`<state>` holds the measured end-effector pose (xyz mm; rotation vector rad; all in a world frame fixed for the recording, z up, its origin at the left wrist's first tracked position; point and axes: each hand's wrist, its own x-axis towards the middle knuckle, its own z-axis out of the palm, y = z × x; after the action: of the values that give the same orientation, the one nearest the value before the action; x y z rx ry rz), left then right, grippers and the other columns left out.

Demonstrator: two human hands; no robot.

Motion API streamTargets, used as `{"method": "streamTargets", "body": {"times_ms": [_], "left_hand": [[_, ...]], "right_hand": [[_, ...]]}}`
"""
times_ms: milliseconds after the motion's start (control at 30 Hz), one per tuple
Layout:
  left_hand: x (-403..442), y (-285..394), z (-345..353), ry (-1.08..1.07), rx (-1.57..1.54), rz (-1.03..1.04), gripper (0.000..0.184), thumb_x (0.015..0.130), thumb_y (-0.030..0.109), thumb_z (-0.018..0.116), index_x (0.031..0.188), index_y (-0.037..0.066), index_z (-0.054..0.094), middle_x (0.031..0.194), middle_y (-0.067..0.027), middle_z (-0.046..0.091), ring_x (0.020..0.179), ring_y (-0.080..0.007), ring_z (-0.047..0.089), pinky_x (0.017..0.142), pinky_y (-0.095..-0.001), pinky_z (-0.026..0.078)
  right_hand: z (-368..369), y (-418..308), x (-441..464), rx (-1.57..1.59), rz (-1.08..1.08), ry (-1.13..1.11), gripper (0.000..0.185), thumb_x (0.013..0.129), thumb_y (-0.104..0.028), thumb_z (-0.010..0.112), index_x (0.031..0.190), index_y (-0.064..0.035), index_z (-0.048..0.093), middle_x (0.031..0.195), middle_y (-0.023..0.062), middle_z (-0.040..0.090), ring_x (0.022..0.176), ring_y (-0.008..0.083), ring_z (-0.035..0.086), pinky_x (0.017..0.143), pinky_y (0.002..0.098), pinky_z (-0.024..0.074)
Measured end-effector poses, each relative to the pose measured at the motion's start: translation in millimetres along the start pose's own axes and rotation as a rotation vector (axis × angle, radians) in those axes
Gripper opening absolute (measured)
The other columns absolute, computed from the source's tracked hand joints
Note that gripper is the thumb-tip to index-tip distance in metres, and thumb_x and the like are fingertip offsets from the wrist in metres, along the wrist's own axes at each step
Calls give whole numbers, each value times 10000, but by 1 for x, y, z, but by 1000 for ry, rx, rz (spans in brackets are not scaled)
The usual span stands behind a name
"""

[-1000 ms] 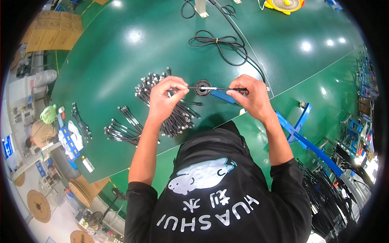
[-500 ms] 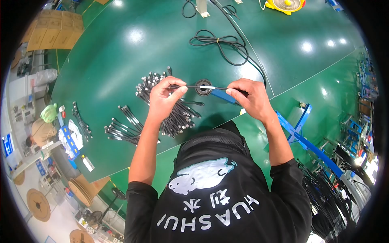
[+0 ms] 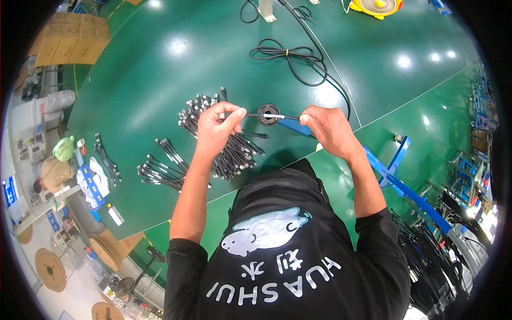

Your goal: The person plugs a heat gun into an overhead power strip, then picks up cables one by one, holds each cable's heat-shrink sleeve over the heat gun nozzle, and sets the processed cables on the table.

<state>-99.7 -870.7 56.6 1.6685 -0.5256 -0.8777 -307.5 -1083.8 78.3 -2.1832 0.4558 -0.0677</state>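
Note:
A short black cable (image 3: 253, 114) is stretched level between my two hands above the green table. Around its middle sits a white label (image 3: 274, 116) with dark marks on it. My left hand (image 3: 217, 127) pinches the cable's left part between thumb and fingers. At the other side, my right hand (image 3: 332, 132) is closed on the cable's right part. Below and beside my left hand lies a large pile of black cables (image 3: 234, 154) with connector ends. Directly under the held cable is a round black ring-shaped object (image 3: 265, 122), next to a blue strip (image 3: 294, 126).
A smaller cable bundle (image 3: 162, 173) lies left of the pile, and several more cables (image 3: 106, 160) near the table's left edge. A long coiled black cable (image 3: 288, 53) is farther back. A yellow fan (image 3: 376, 7) stands at the far edge; a blue frame (image 3: 397, 178) is at right.
The held cable has turned slightly, so dark marks now show on its label. My right fingers have shifted a little on the cable; my left hand is almost still.

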Motion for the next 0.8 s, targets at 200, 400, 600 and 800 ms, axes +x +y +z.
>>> {"method": "streamTargets", "body": {"times_ms": [200,400,600,800], "left_hand": [[1,2,-1,-30,-49,-45,196,960,205,740,907,19,710,663,11,640,570,-50,568,537,-208,446],[3,-4,-3,-23,-62,-3,184,958,204,743,911,31,701,685,11,647,598,-46,573,558,-209,447],[4,-7,-2,-14,-61,28,168,951,202,749,925,44,699,708,17,651,616,-42,570,575,-210,446],[5,-7,-1,-32,-86,8,152,952,193,744,944,49,697,721,21,650,635,-39,573,587,-210,441]], "right_hand": [[1,2,0,5,-57,-2,242,1049,-224,551,920,-30,616,692,151,562,631,334,571,623,417,462],[3,0,1,-1,-66,10,241,1047,-219,557,918,-25,618,694,145,560,626,324,559,618,408,457],[0,-4,3,1,-20,2,225,1035,-218,574,926,-27,624,716,161,581,658,364,566,629,436,461],[1,-1,2,-3,-9,4,214,1033,-205,587,929,-23,632,704,141,568,612,301,539,612,385,454]]}}
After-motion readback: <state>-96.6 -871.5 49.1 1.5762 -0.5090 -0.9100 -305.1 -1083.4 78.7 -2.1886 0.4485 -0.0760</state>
